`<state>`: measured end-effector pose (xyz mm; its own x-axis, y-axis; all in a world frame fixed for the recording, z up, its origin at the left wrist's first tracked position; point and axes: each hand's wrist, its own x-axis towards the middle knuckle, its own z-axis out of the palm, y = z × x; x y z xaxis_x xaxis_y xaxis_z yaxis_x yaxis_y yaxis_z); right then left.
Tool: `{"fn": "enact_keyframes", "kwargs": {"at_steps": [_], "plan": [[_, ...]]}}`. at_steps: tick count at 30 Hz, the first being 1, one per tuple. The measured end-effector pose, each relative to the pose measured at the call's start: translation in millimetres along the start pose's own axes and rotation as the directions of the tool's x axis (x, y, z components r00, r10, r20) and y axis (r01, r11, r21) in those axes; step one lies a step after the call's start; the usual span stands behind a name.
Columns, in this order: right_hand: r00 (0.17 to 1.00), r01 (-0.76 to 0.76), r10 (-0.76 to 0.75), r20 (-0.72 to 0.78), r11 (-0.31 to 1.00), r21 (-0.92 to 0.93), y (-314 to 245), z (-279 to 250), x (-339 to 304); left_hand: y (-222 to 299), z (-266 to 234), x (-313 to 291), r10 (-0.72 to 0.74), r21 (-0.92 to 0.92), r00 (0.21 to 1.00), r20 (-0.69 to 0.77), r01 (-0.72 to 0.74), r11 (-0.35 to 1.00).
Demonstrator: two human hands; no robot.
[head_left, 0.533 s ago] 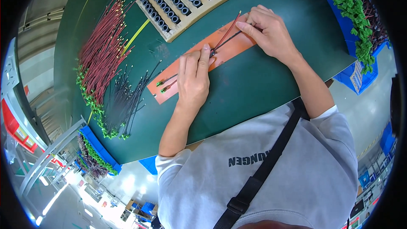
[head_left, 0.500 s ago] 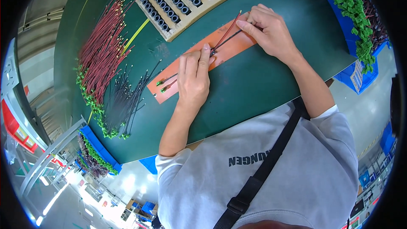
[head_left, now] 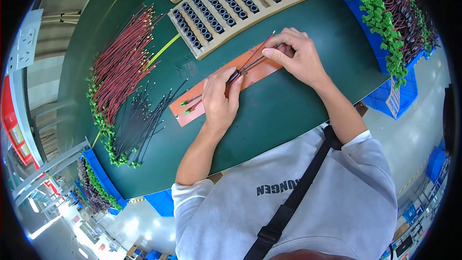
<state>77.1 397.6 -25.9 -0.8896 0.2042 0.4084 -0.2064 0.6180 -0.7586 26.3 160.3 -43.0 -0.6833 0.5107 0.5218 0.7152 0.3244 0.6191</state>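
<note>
My left hand is closed, pinching a small black ring-shaped core between thumb and fingertips. A red wire and a black wire come out of the core toward the upper right. Closed on the black wire's far part is my right hand, thumb against fingers. On the other side of my left hand, two wire ends with green connectors lie on a long orange board. My left palm and fingers hide the wires' middle stretch.
Left on the green table lie a pile of red wires and a smaller bunch of black wires, with green connectors. Beyond the board stands a wooden rack of black cores. Blue bins of wired parts stand at the right and lower left.
My left hand has gone from lying over the wires to gripping the core, which now shows raised between the fingertips. The right hand stays on the black wire. The whole view has shifted slightly.
</note>
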Motion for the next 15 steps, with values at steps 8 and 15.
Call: {"fn": "enact_keyframes", "kwargs": {"at_steps": [8,15], "plan": [[0.893,-0.45,0.272,0.358,0.527,0.721,-24.5,13.9,-9.3,1.6,-1.4,-1.3,-0.029,-0.205,0.999,0.019,0.032,0.978],[0.787,-0.585,0.387,0.48,0.223,0.78,-18.9,11.6,-2.0,2.0,-3.2,1.1,-0.017,-0.266,1.0,0.001,0.016,0.964]]}}
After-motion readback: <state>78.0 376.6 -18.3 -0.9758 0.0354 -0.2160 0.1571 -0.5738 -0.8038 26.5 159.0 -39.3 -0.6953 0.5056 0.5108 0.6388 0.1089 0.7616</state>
